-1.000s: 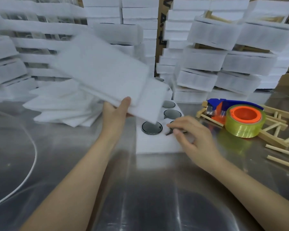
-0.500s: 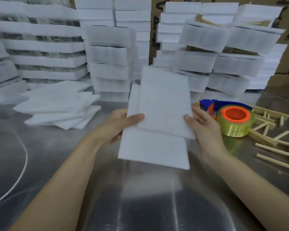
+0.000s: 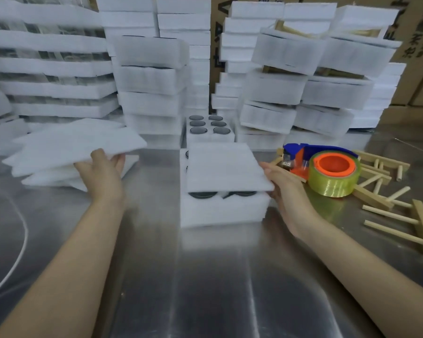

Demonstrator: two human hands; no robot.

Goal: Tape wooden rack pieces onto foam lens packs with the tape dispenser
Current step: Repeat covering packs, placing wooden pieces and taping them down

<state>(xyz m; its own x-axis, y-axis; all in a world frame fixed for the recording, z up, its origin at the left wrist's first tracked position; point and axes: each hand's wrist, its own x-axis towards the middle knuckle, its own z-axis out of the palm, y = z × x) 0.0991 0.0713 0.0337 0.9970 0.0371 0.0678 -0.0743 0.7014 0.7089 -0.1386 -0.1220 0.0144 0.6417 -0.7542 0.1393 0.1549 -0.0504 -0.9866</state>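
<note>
A thin white cable (image 3: 18, 250) curves across the steel bench (image 3: 205, 289) at the far left and is cut off by the frame edge. Just right of it lies a loose pile of foam sheets (image 3: 49, 178). The left hand (image 3: 104, 173) grips the near edge of a loose foam sheet (image 3: 78, 142) on top of that pile, thumb over it and fingers (image 3: 119, 159) curled beneath.

In the middle of the bench sits the foam lens pack (image 3: 220, 211). A cover sheet (image 3: 225, 167) lies slightly askew across its top and hides most of the dark round lenses, so only the front two and slivers at the left edge show. Behind it a second pack (image 3: 209, 129) stands uncovered, six lenses visible.

The right hand (image 3: 287, 191) holds the cover sheet at its right edge, thumb on top; its fingers seem to be tucked under the sheet, though they are hidden there.

Just beside that hand is the tape dispenser (image 3: 327, 172), blue and orange with a yellowish roll, lying on the wooden rack pieces (image 3: 401, 215), which spread to the right edge and are cropped there. Tall, blurred stacks of foam packs (image 3: 152, 76) and cardboard boxes (image 3: 420, 57) wall off the back.
</note>
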